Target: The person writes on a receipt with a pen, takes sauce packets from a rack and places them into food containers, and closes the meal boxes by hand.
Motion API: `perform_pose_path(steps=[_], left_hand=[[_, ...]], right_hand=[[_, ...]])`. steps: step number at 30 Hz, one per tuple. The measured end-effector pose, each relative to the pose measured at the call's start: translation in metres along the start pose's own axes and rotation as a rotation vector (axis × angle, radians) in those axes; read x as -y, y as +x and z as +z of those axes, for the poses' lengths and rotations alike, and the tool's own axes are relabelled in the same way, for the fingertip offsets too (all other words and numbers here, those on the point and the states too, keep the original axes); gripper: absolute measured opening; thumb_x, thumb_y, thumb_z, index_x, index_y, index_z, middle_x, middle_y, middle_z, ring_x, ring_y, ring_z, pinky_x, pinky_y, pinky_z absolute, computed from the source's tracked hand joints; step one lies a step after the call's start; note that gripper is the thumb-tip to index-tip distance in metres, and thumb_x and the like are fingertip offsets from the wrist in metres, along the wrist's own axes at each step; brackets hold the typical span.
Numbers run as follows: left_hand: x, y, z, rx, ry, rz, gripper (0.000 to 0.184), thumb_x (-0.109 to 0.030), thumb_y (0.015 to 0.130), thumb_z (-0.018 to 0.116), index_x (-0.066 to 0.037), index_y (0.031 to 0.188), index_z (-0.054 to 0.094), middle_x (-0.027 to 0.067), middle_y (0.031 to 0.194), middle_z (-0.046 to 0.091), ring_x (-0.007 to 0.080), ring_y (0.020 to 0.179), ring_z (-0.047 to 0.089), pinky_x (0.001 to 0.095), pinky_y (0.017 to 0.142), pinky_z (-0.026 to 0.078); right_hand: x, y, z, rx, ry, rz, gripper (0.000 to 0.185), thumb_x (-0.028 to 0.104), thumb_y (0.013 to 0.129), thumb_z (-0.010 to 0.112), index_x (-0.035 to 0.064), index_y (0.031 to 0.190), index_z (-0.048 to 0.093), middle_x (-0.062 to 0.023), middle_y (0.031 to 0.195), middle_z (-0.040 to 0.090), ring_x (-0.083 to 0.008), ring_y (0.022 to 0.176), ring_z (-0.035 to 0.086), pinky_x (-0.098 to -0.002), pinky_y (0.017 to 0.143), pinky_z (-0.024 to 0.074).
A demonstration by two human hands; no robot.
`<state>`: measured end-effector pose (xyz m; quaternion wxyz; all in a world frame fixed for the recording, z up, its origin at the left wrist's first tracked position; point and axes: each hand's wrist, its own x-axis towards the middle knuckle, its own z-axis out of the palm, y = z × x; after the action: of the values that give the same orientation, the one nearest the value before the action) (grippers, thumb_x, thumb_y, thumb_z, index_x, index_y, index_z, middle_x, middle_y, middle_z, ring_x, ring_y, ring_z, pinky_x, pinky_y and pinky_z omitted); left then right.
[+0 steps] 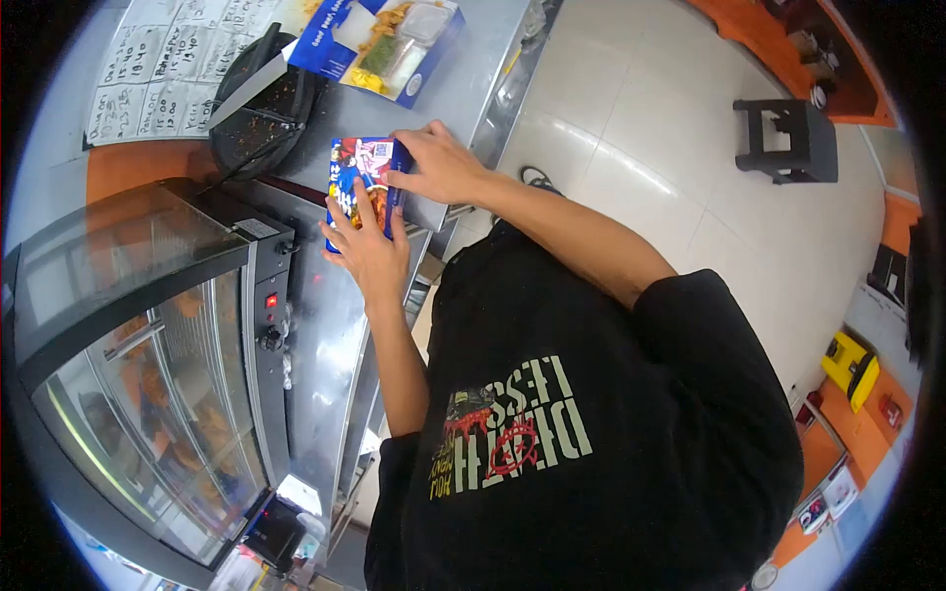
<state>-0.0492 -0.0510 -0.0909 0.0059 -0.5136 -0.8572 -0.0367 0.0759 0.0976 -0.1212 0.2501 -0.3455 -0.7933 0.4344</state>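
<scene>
A closed blue printed box (349, 161) lies on the metal counter (315, 345). My left hand (372, 258) rests on its near part, fingers spread over the printed face. At the box's right side is my right hand (440, 167), its thumb and fingers gripping the edge and corner. Farther up the counter stands an open blue-and-white box (409, 91) holding fried food, something green and a clear-lidded tub.
A glass-fronted warming cabinet (268, 394) stands at left. Beside the boxes sits a black round appliance (258, 123), near handwritten sheets (158, 74). A black stool (788, 140) is on the tiled floor, and a yellow case (849, 369) is at far right.
</scene>
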Motion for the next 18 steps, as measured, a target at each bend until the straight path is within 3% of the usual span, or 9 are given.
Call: perform_pose_path(steps=[2, 11, 14, 18], left_hand=[[-0.001, -0.001, 0.002, 0.008, 0.042, -0.004, 0.076, -0.047, 0.099, 0.061, -0.031, 0.165, 0.028, 0.0285, 0.166, 0.023, 0.0626, 0.146, 0.026, 0.0819, 0.108, 0.023], [-0.011, 0.005, -0.01, 0.015, 0.042, -0.007, 0.077, -0.044, 0.095, 0.067, -0.024, 0.162, 0.034, 0.0302, 0.161, 0.031, 0.0598, 0.141, 0.036, 0.0786, 0.106, 0.033], [-0.013, 0.011, -0.015, -0.008, -0.022, 0.016, 0.079, -0.045, 0.092, 0.07, -0.022, 0.16, 0.037, 0.0306, 0.157, 0.036, 0.0583, 0.139, 0.04, 0.0769, 0.105, 0.036], [-0.009, 0.014, -0.014, -0.041, -0.046, 0.056, 0.08, -0.045, 0.092, 0.07, -0.02, 0.159, 0.037, 0.0316, 0.153, 0.041, 0.0584, 0.135, 0.044, 0.0726, 0.106, 0.039]], right_hand=[[-0.007, 0.004, 0.002, 0.095, -0.05, 0.005, 0.072, 0.057, 0.093, 0.067, -0.0022, 0.133, 0.06, -0.0211, 0.124, 0.07, -0.0402, 0.114, 0.054, -0.0464, 0.105, 0.0446], [-0.033, -0.001, 0.016, -0.036, -0.053, -0.16, 0.072, 0.04, 0.081, 0.082, 0.0003, 0.136, 0.058, -0.0176, 0.127, 0.069, -0.0378, 0.118, 0.058, -0.0469, 0.104, 0.0472], [-0.037, -0.004, 0.018, -0.129, -0.051, -0.243, 0.067, 0.035, 0.082, 0.083, 0.0006, 0.134, 0.059, -0.0166, 0.124, 0.07, -0.0364, 0.115, 0.061, -0.0459, 0.102, 0.049], [-0.034, -0.008, 0.013, -0.067, -0.096, -0.226, 0.07, 0.037, 0.088, 0.078, -0.0004, 0.142, 0.054, -0.0165, 0.134, 0.065, -0.0352, 0.117, 0.06, -0.0444, 0.106, 0.0467]])
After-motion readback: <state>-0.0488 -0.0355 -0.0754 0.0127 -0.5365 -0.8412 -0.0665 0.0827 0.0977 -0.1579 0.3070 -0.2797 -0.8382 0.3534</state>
